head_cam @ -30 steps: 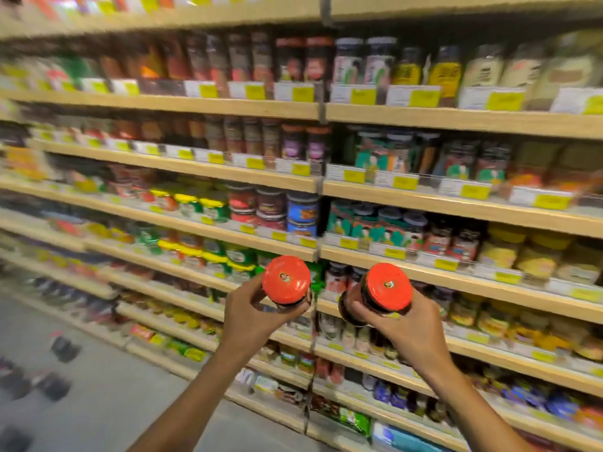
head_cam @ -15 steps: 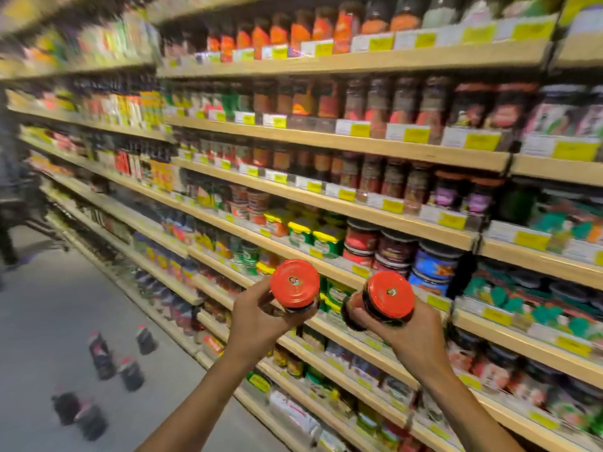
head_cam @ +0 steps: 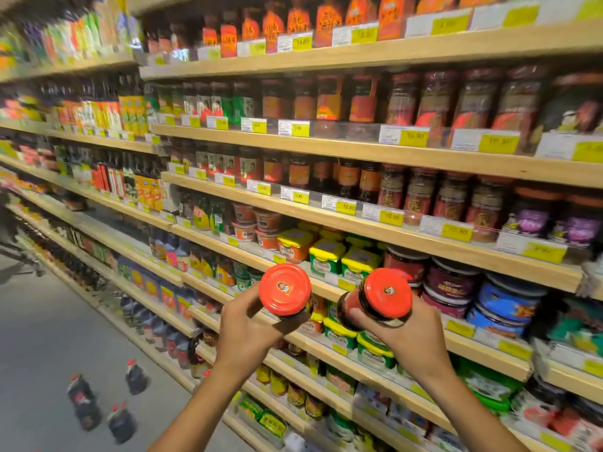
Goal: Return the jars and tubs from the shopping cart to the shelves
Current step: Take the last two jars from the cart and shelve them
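Each hand is wrapped round a red-lidded jar: left hand (head_cam: 243, 337) on the left jar (head_cam: 285, 290), right hand (head_cam: 412, 340) on the right jar (head_cam: 383, 296). Raised lids-up before the sauce shelves (head_cam: 375, 233), probably to find their matching row.

- The dark glass jar with a round orange-red screw lid (head_cam: 285, 289) is gripped in the left hand (head_cam: 243, 337), lid on and tipped toward the camera.
- A second dark glass jar with the same orange-red lid (head_cam: 387, 293) sits in the right hand (head_cam: 412, 345), tilted alike, just beside the first.
- Both hang in front of the wooden shelves (head_cam: 375, 230), level with the row of tubs.
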Demonstrator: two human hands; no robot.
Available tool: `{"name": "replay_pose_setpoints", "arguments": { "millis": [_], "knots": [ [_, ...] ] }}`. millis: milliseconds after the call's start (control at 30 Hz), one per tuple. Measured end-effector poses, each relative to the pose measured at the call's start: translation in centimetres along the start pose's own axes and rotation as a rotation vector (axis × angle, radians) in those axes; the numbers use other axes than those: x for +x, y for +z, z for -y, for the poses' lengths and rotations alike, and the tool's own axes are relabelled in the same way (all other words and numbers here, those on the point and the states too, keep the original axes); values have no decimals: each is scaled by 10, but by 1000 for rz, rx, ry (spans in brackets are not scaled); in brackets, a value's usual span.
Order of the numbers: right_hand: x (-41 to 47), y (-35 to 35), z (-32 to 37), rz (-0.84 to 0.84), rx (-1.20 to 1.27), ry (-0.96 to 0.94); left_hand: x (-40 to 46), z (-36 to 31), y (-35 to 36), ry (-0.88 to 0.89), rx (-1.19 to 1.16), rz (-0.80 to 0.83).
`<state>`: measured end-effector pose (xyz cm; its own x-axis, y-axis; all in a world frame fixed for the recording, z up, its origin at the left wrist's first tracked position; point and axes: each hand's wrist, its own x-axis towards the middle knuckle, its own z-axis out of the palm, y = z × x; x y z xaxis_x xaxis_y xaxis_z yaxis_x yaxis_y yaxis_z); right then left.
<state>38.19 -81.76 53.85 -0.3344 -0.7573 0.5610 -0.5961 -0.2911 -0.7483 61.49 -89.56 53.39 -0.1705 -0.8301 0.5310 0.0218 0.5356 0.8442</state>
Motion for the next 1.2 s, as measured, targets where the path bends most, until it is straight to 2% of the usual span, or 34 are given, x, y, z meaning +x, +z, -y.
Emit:
{"name": "replay_pose_setpoints", "arguments": {
  "millis": [400, 533, 667, 867, 1033, 1200],
  "knots": [
    [126, 68, -20, -116, -12, -82, 153, 52, -8, 85, -19, 37],
    [144, 80, -24, -183, -27, -75, 190, 71, -6, 91, -81, 65],
    [158, 89, -22, -234, -68, -76, 228, 80, 2, 186, -143, 118],
    [182, 96, -11, -405, -158, -55, 296, 93, 22, 250, -236, 226],
    [201, 94, -3, -511, -242, -68, 341, 104, 40, 426, -129, 297],
    [213, 97, -6, -598, -263, -91, 357, 113, 57, 418, -202, 310]
  ]
}}
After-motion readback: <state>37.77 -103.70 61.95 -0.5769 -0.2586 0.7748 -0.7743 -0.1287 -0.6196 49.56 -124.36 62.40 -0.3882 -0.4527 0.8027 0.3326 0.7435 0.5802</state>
